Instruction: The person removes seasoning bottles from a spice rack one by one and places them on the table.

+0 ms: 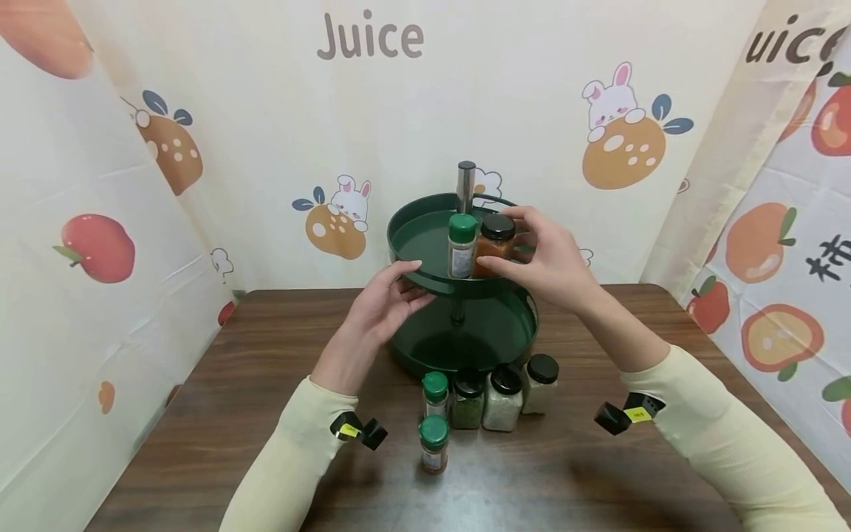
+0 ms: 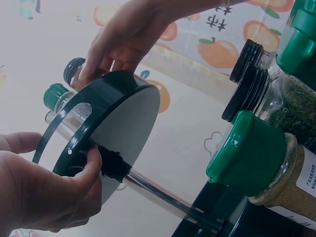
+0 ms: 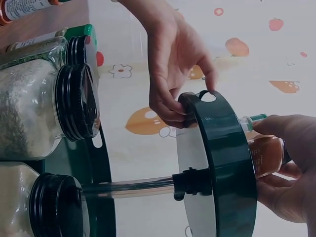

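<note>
A dark green two-tier round rack (image 1: 425,222) stands on the table with a metal post up its middle. My left hand (image 1: 385,303) pinches the rim of the upper tier, thumb above and fingers beneath. On that tier my right hand (image 1: 548,258) grips a square jar of reddish-brown spice (image 1: 490,247) with a black lid. Close beside it, on the left, stands a green-capped spice bottle (image 1: 462,247). In the right wrist view the reddish-brown jar (image 3: 266,155) sits between my thumb and fingers, just behind the tier's wall.
In front of the lower tier (image 1: 459,336) several black-lidded jars (image 1: 503,399) stand in a row. Two green-capped bottles (image 1: 434,443) are at the row's left end, one nearer to me. A printed curtain (image 1: 253,148) hangs behind the wooden table (image 1: 266,347).
</note>
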`<state>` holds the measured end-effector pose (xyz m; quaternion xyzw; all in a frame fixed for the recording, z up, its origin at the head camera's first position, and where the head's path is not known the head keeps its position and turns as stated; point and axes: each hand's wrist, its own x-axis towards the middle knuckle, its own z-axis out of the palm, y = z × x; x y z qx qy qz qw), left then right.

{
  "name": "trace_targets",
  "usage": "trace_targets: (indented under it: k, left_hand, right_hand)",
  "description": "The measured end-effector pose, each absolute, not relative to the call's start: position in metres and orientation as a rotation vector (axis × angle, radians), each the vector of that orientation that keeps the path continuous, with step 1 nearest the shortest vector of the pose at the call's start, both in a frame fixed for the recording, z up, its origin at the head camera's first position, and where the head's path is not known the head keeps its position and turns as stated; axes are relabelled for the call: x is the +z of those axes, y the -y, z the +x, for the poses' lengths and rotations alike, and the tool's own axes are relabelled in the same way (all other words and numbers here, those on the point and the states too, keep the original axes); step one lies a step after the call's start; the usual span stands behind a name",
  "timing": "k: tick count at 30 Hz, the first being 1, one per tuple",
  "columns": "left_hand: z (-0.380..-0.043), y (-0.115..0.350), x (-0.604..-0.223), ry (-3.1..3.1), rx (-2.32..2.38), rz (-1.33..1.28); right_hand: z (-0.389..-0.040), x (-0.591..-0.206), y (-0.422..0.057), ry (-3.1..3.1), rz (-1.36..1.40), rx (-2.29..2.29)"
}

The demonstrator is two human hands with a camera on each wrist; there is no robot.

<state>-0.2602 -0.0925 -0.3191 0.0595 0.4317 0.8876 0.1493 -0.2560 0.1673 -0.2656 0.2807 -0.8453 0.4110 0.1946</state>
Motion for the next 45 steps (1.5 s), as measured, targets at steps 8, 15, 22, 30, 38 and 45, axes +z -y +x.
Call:
trace_targets:
  k: [8,15,22,30,38,45]
  left_hand:
    - [-0.261,0.092,-0.321,-1.241,2.550,0.161]
    - [-0.260,0.091,-0.321,-1.236,2.554,0.158]
    - [-0.261,0.091,-0.321,-1.255,2.556,0.174]
    - [-0.261,0.091,-0.322,-1.264,2.555,0.181]
    - [-0.262,0.092,-0.321,-1.293,2.545,0.221]
    - [-0.262,0.092,-0.320,-1.287,2.553,0.199]
  right_hand:
    - [-0.257,-0.264,-0.166,2.362,0.812,1.125]
    - [-0.257,-0.261,-0.167,2.369,0.813,1.108]
    - [-0.254,-0.245,-0.168,2.334,0.794,1.093]
    - [-0.249,-0.221,-0.173,2.286,0.742,1.167]
    - [-0.234,-0.210,-0.173,2.290,0.721,1.225]
    - [-0.221,-0.218,-0.171,2.233,0.821,1.280]
